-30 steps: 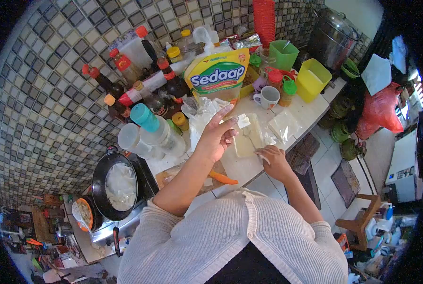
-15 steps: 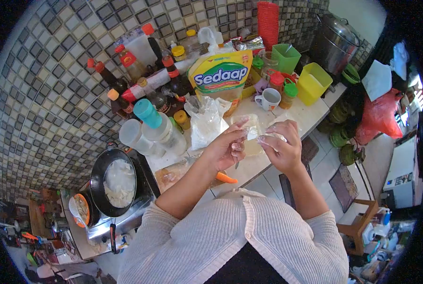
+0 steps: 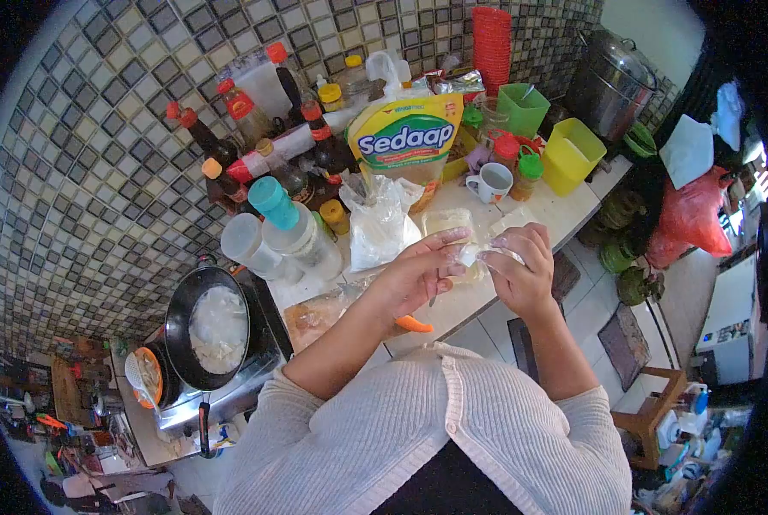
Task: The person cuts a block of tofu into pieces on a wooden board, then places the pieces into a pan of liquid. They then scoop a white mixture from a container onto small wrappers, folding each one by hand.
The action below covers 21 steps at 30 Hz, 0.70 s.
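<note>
My left hand [image 3: 418,275] and my right hand [image 3: 521,273] meet above the white counter [image 3: 573,210], both pinching a small clear plastic wrapper with a pale white piece [image 3: 476,253] inside. A pale block [image 3: 448,223] lies on the counter just behind the hands. An orange carrot piece [image 3: 414,324] lies on a wooden board [image 3: 311,318] under my left wrist.
A Sedaap pouch [image 3: 405,137], sauce bottles [image 3: 229,154], lidded jars [image 3: 285,227], a white mug [image 3: 495,180], green and yellow containers [image 3: 568,150] and a crumpled plastic bag [image 3: 379,219] crowd the counter's back. A black pan with white food [image 3: 212,326] sits on the stove at left. A steel pot [image 3: 611,77] stands at far right.
My right hand rose from the counter to meet my left hand, and both took hold of the plastic-wrapped white piece. In the last half second the hands dropped slightly.
</note>
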Available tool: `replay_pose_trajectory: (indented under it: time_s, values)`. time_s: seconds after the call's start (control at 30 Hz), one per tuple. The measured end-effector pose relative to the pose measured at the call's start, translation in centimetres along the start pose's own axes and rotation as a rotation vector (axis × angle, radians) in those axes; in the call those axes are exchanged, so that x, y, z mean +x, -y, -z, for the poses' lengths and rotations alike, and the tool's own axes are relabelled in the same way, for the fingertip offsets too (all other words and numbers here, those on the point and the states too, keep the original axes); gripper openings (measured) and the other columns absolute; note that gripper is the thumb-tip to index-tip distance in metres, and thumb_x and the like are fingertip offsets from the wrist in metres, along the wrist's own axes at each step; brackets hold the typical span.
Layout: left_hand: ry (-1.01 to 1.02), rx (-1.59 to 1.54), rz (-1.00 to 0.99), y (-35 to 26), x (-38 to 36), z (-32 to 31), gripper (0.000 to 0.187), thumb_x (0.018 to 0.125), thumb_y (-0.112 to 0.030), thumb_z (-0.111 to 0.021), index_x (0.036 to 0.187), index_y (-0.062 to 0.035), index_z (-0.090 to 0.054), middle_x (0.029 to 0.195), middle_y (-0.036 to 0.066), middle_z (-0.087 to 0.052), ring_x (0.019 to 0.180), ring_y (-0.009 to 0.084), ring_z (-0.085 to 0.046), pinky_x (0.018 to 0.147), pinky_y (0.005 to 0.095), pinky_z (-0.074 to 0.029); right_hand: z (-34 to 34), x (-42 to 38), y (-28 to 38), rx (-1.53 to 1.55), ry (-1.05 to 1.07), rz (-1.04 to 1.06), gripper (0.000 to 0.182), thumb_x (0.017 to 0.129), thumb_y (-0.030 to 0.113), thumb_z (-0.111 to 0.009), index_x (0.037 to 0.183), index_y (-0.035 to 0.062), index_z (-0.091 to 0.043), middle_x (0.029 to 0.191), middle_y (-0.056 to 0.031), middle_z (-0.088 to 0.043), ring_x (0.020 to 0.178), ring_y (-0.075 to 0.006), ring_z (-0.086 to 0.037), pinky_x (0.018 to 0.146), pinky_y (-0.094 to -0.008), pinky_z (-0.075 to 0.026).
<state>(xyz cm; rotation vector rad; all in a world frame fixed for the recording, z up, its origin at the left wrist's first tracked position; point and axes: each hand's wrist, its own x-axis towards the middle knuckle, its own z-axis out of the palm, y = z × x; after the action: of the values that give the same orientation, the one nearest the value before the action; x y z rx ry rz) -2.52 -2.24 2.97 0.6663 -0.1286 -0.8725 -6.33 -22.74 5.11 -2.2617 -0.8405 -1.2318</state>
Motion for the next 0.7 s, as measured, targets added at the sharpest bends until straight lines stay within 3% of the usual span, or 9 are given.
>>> replay_pose_trajectory:
  time_s: [0.2,0.33,0.4,0.43,0.5,0.6,0.7]
  values:
    - [-0.08,0.097,-0.105,0.1,-0.3,-0.9,0.057,0.087,-0.01,-0.062,0.138,-0.0085,-0.036,0.11,0.007,-0.061,0.092,0.015,-0.06,0.08,0.0256,-0.049,-0.1,-0.7,0.1,0.037,0.081,-0.048,0.025,0.066,0.007,-0.071,0.088,0.0144,-0.064,0.095,-0.0012,-0.059,0.087,-0.0212,-0.06,0.076,-0.0402,-0.044]
    - [-0.041,0.295,-0.259,0.7,-0.2,-0.9,0.064,0.084,-0.005,-0.066,0.139,-0.0088,-0.034,0.111,0.006,-0.06,0.093,0.013,-0.059,0.081,0.0265,-0.049,0.1,-0.7,0.4,0.046,0.126,-0.1,0.018,0.071,0.01,-0.071,0.088,0.0109,-0.064,0.098,-0.003,-0.059,0.087,-0.0205,-0.059,0.079,-0.041,-0.043]
    - [-0.021,0.617,-0.413,1.0,-0.3,-0.7,0.076,0.078,0.002,-0.071,0.14,-0.0079,-0.03,0.112,0.007,-0.061,0.093,0.0116,-0.058,0.083,0.0277,-0.048,0.3,-0.4,0.7,0.046,0.138,-0.127,0.017,0.071,0.01,-0.072,0.087,0.0109,-0.064,0.098,-0.0033,-0.059,0.086,-0.0208,-0.059,0.08,-0.0413,-0.042]
    - [-0.021,0.618,-0.413,1.2,-0.3,-0.7,0.076,0.078,0.002,-0.071,0.14,-0.0079,-0.03,0.112,0.007,-0.061,0.093,0.0116,-0.058,0.083,0.0277,-0.048,0.4,-0.2,0.8,0.047,0.151,-0.151,0.017,0.071,0.009,-0.072,0.086,0.0108,-0.065,0.097,-0.0037,-0.059,0.085,-0.021,-0.058,0.081,-0.0416,-0.041]
    - [-0.077,0.76,-0.561,1.6,-0.2,-0.8,0.079,0.074,0.001,-0.075,0.139,-0.0073,-0.031,0.109,0.007,-0.062,0.087,0.0077,-0.056,0.075,0.0227,-0.046,0.4,-0.1,1.1,0.051,0.14,-0.17,0.018,0.069,0.009,-0.073,0.085,0.0109,-0.065,0.098,-0.0038,-0.059,0.085,-0.0212,-0.058,0.081,-0.042,-0.041]
    - [-0.121,0.774,-0.564,1.6,-0.4,-0.9,0.082,0.077,0.002,-0.073,0.142,-0.0068,-0.024,0.11,0.01,-0.063,0.094,0.0131,-0.06,0.082,0.0291,-0.048,0.6,0.2,1.6,0.052,0.108,-0.188,0.02,0.066,0.009,-0.075,0.082,0.011,-0.065,0.098,-0.0039,-0.059,0.084,-0.0215,-0.058,0.081,-0.0426,-0.041]
    - [-0.134,0.794,-0.612,1.5,-0.6,-1.3,0.08,0.078,0.001,-0.072,0.141,-0.0067,-0.023,0.109,0.013,-0.064,0.095,0.0143,-0.061,0.083,0.0285,-0.048,0.5,0.4,1.8,0.043,0.054,-0.181,0.022,0.063,0.008,-0.076,0.081,0.0111,-0.065,0.096,-0.0043,-0.058,0.083,-0.022,-0.057,0.08,-0.0427,-0.041]
